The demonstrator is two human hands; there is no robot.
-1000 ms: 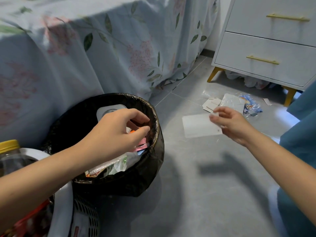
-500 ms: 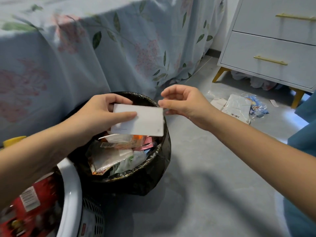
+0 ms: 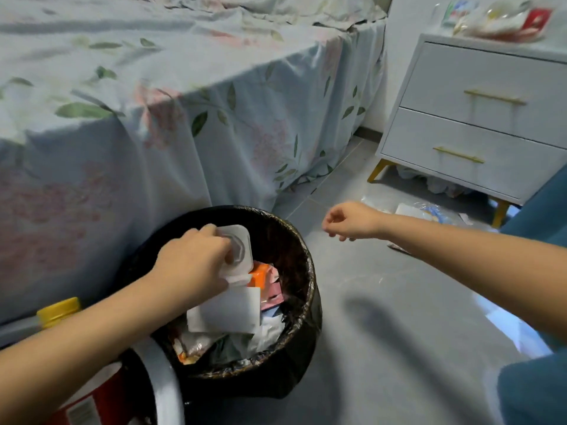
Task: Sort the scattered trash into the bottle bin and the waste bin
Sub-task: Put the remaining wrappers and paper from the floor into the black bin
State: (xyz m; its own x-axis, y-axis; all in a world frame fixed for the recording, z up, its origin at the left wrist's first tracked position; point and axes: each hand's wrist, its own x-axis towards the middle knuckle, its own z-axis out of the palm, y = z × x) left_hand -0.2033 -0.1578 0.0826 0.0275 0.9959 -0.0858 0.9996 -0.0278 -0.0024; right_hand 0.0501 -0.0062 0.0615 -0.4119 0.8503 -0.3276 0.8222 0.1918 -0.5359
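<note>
Left hand [image 3: 193, 265] pinching white card [image 3: 225, 311] (long axis sideways) over waste bin [image 3: 306, 271], right hand [image 3: 349, 222] loosely curled, empty

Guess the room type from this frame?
Most likely a bedroom: a bed under a floral sheet, and a white nightstand with two drawers beside it. A lined waste bin stands on the grey tile floor.

A single head-worn wide-angle view looks forward and steeply down from close above the black-lined bin [image 3: 310, 299] on the grey floor [image 3: 383, 317], with the bed [image 3: 153, 118] behind and a white nightstand [image 3: 478, 124] upper right.
</note>
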